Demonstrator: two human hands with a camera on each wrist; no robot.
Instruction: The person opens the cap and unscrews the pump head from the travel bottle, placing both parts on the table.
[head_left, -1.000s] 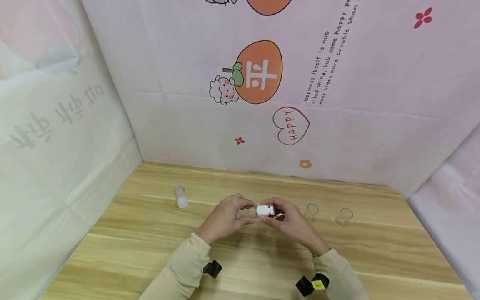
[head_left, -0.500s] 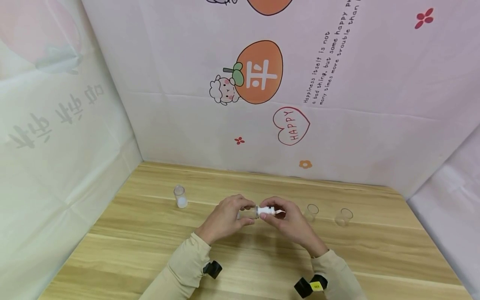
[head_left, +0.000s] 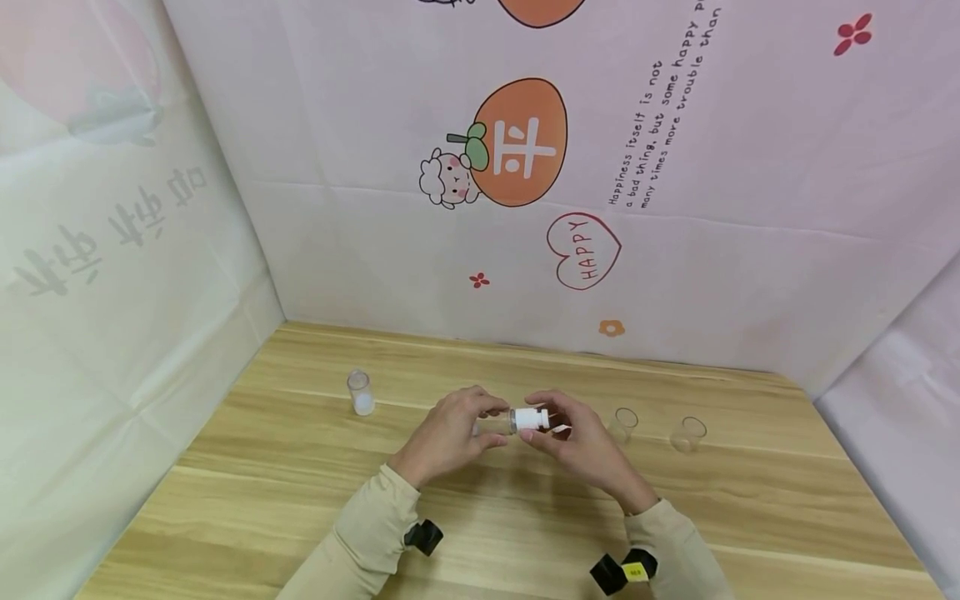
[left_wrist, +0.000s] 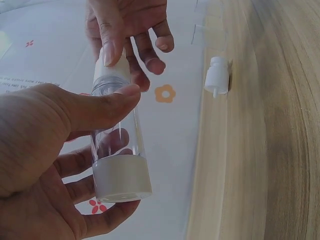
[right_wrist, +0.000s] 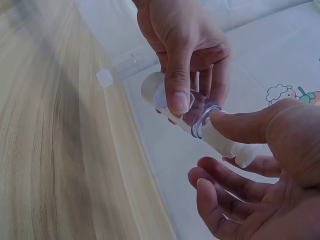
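My left hand (head_left: 452, 429) grips a clear bottle (left_wrist: 117, 137) with a white base, held on its side above the table. The bottle's neck points right, toward my right hand (head_left: 573, 433). There a white pump top (head_left: 529, 419) sits at the neck, in line with the bottle. The thumb and a finger of my right hand pinch this pump top, while its other fingers stay spread apart, as the right wrist view shows. A second white pump top (left_wrist: 217, 77) stands on the table in the left wrist view; my right hand mostly hides it in the head view.
Another clear bottle with a white base (head_left: 361, 392) stands at the left of the wooden table (head_left: 247, 467). Two clear caps (head_left: 622, 426) (head_left: 687, 434) stand right of my right hand. Printed cloth walls (head_left: 375, 250) rise behind and at the sides.
My right hand's fingers have shifted back and forth around the pump top, which shows more of its white side now than half a second ago. The left hand and bottle stay nearly in place.
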